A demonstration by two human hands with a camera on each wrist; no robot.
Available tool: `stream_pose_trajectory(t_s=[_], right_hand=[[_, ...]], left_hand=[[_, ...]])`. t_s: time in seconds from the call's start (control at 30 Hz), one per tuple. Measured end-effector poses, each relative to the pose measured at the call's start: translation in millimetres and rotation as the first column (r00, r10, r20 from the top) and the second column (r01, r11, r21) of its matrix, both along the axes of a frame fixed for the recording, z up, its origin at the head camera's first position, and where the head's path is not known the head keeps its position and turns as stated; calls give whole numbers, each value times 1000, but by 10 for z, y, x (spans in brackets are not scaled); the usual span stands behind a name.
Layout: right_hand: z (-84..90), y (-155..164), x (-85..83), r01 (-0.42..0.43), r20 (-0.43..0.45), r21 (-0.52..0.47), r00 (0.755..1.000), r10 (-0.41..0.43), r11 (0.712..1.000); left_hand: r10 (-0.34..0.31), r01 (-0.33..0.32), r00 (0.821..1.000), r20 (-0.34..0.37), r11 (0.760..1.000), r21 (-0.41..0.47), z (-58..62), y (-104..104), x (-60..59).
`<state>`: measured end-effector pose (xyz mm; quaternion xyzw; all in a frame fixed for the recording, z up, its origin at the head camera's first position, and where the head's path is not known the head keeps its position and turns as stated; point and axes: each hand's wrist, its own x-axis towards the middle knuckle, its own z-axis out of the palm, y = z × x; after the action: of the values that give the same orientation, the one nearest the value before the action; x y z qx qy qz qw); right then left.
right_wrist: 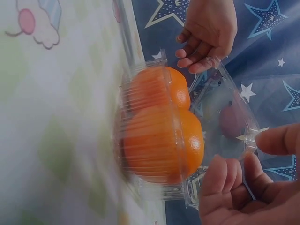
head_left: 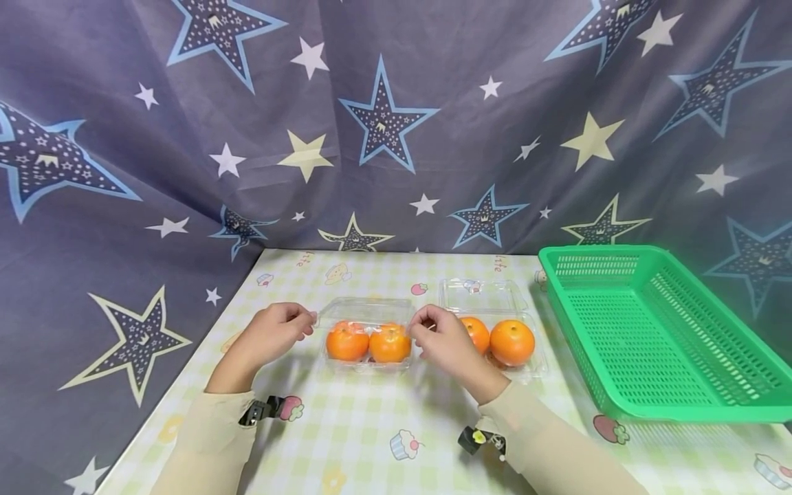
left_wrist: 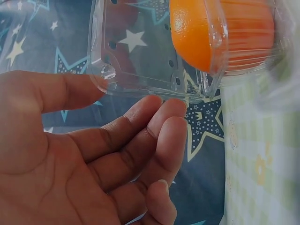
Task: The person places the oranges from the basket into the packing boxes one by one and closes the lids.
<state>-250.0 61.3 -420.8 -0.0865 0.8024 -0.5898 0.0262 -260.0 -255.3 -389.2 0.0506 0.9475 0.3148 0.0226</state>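
Note:
A clear plastic clamshell box holds two oranges side by side, its hinged lid raised at a slant above them. My left hand is at the lid's left corner, thumb on top and index fingertip at the edge, pinching it. At the opposite corner my right hand pinches the lid between thumb and fingertips, as the right wrist view shows. Behind the right hand stands a second clamshell, its lid laid back, with two oranges in it, one partly hidden.
A green plastic basket with slotted walls stands at the right. The checked tablecloth covers the table, and a dark star-print curtain hangs at the back and left. Black straps with small cameras sit on both wrists.

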Motion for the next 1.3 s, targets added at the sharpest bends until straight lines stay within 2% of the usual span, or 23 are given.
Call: stream_pose_trajectory(t_s=[0.37, 0.6, 0.77, 1.13, 1.3], right_hand=[[-73, -16, 49, -21, 4, 2, 1000, 21, 1000], [-108, -32, 73, -85, 81, 21, 993, 83, 996], [-115, -31, 83, -107, 80, 52, 992, 102, 993], [-113, -9, 124, -135, -34, 204, 989, 145, 970], [-110, -18, 117, -88, -141, 355, 979, 146, 931]], left_hand=[[-11, 9, 998, 59, 999, 36, -57, 19, 22], [-24, 20, 995, 93, 999, 46, -93, -3, 47], [-37, 31, 993, 113, 998, 54, -116, -21, 46], [-49, 39, 988, 145, 997, 70, -140, -9, 66], [-56, 47, 987, 148, 997, 66, -154, -1, 79]])
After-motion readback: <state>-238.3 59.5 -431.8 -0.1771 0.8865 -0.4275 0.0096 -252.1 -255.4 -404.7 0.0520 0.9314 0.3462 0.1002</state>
